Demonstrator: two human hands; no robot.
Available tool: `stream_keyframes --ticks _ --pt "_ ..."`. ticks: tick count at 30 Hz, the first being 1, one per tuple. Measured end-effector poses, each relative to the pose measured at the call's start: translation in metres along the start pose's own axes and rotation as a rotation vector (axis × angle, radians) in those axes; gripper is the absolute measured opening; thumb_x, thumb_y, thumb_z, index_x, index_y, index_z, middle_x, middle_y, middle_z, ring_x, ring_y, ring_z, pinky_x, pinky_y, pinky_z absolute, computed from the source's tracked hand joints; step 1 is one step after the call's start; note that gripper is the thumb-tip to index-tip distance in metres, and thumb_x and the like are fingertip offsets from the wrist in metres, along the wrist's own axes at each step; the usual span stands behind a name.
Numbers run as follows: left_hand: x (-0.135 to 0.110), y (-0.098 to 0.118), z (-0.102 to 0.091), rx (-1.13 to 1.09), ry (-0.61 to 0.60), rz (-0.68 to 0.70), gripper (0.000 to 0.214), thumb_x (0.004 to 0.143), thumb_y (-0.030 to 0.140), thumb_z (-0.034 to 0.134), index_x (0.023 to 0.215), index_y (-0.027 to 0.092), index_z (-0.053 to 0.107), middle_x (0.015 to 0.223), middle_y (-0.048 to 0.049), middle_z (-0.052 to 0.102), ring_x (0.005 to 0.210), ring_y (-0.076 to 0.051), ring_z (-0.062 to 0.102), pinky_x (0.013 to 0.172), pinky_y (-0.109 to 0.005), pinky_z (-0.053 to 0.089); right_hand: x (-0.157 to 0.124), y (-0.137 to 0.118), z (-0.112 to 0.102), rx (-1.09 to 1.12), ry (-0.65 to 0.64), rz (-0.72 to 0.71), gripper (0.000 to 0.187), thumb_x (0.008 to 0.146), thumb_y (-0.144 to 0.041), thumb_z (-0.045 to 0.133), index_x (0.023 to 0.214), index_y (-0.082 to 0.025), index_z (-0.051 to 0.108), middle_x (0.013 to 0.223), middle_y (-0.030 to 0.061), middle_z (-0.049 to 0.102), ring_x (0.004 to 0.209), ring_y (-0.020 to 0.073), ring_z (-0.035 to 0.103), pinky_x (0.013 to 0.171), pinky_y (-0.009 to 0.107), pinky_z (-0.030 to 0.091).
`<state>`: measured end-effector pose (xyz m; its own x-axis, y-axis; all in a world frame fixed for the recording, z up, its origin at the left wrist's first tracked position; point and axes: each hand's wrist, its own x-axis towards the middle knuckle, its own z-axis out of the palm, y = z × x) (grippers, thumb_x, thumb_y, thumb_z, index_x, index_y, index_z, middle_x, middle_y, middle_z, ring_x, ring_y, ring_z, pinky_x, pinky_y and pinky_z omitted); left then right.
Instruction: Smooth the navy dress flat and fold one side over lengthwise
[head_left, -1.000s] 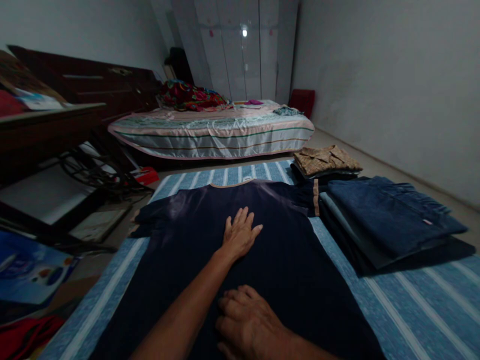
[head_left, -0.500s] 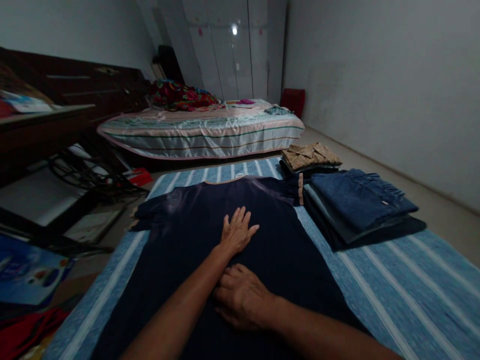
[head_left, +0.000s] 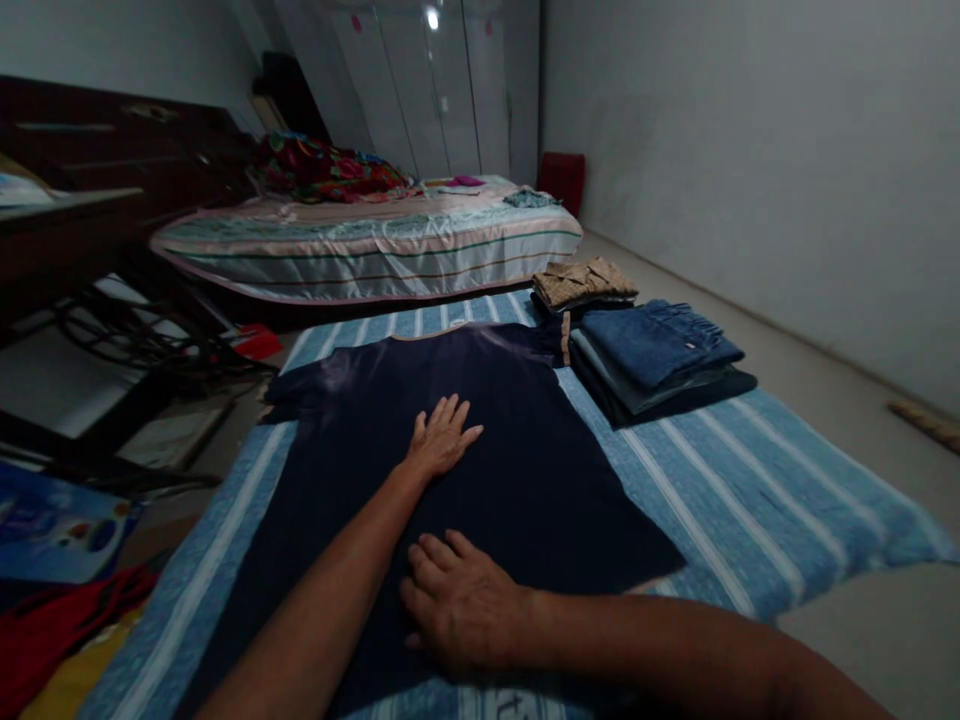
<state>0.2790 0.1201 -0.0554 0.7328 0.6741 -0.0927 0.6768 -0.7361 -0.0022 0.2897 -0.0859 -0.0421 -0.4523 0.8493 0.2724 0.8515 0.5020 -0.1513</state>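
A dark navy short-sleeved shirt (head_left: 517, 470) with tan trim at the neck and sleeve lies spread out, collar end away from me. My left hand (head_left: 444, 437) rests flat on the middle of it, palm down, fingers spread. Nearer to me, my right hand (head_left: 469, 605) lies on the lower part of the shirt, palm down, with its fingers apart and slightly bent. Neither hand grips anything. Under the shirt is a blue cloth with white stripes (head_left: 750, 480). My left forearm covers part of the shirt's lower left.
Folded jeans (head_left: 660, 340) top a stack to the right, beside a folded tan patterned garment (head_left: 585, 283). Behind stands a bed (head_left: 375, 250) with a red floral blanket (head_left: 330, 168). On the left are a dark sewing-machine-like stand (head_left: 112, 340) and a blue box (head_left: 60, 525).
My right hand has moved down the shirt toward me, its fingers spreading more. My left hand stays flat on the cloth. The view has shifted, showing the shirt's lower hem.
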Motion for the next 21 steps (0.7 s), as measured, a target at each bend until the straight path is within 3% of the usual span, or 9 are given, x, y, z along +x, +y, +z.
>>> stream_keyframes --ticks 6,8,10,12,15,18,21 --pt "-0.005 0.014 0.002 0.068 0.138 -0.03 0.053 0.095 0.046 0.027 0.138 0.016 0.041 0.148 -0.0127 0.03 0.139 -0.028 0.021 0.108 -0.055 0.017 -0.041 -0.035 -0.001 0.063 0.056 -0.017 0.034 0.094 -0.041 0.04 0.109 -0.015 0.055 0.127 0.0115 0.053 0.12 0.0254 0.044 0.099 0.04 0.038" --pt "-0.013 0.025 0.001 0.072 0.148 -0.027 0.052 0.095 0.044 0.028 0.136 0.015 0.043 0.148 -0.0132 0.032 0.138 -0.028 0.021 0.108 -0.055 0.018 -0.053 -0.035 -0.003 0.135 0.092 -0.015 0.027 0.093 -0.039 0.042 0.099 -0.018 0.057 0.117 0.0089 0.058 0.111 0.0219 0.05 0.093 0.036 0.042" --pt "-0.024 0.04 0.001 0.046 0.146 0.003 0.052 0.095 0.044 0.029 0.136 0.015 0.043 0.148 -0.0129 0.031 0.139 -0.027 0.021 0.108 -0.054 0.02 -0.069 -0.025 -0.009 0.209 0.168 0.074 0.021 0.092 -0.034 0.043 0.091 -0.019 0.058 0.102 0.0079 0.062 0.099 0.0188 0.055 0.085 0.031 0.045" --pt "-0.036 0.055 0.001 0.009 0.148 0.058 0.051 0.095 0.044 0.031 0.136 0.015 0.042 0.149 -0.0124 0.03 0.139 -0.027 0.02 0.109 -0.053 0.019 -0.092 -0.005 -0.019 0.229 0.295 0.287 0.02 0.091 -0.026 0.04 0.087 -0.019 0.059 0.089 0.0069 0.063 0.086 0.017 0.057 0.077 0.029 0.045" --pt "-0.053 0.076 0.005 -0.027 0.142 0.163 0.051 0.094 0.045 0.035 0.136 0.016 0.043 0.15 -0.0114 0.028 0.139 -0.026 0.02 0.11 -0.051 0.02 -0.132 0.037 -0.037 0.088 0.408 0.747 0.028 0.093 -0.026 0.035 0.085 -0.018 0.061 0.08 0.007 0.063 0.077 0.0178 0.057 0.071 0.029 0.043" --pt "-0.064 0.094 0.008 -0.053 0.126 0.263 0.051 0.094 0.044 0.038 0.136 0.017 0.043 0.149 -0.0113 0.029 0.139 -0.025 0.02 0.11 -0.051 0.021 -0.163 0.073 -0.052 -0.053 0.306 1.116 0.026 0.09 -0.032 0.043 0.095 -0.017 0.064 0.089 0.0089 0.066 0.083 0.0209 0.06 0.071 0.03 0.042" --pt "-0.07 0.109 0.01 -0.09 0.123 0.35 0.05 0.093 0.045 0.039 0.136 0.018 0.043 0.148 -0.0118 0.03 0.139 -0.026 0.021 0.11 -0.051 0.021 -0.172 0.09 -0.06 -0.013 0.102 1.294 0.03 0.089 -0.04 0.045 0.092 -0.02 0.067 0.086 0.0068 0.068 0.08 0.0216 0.063 0.064 0.028 0.039"
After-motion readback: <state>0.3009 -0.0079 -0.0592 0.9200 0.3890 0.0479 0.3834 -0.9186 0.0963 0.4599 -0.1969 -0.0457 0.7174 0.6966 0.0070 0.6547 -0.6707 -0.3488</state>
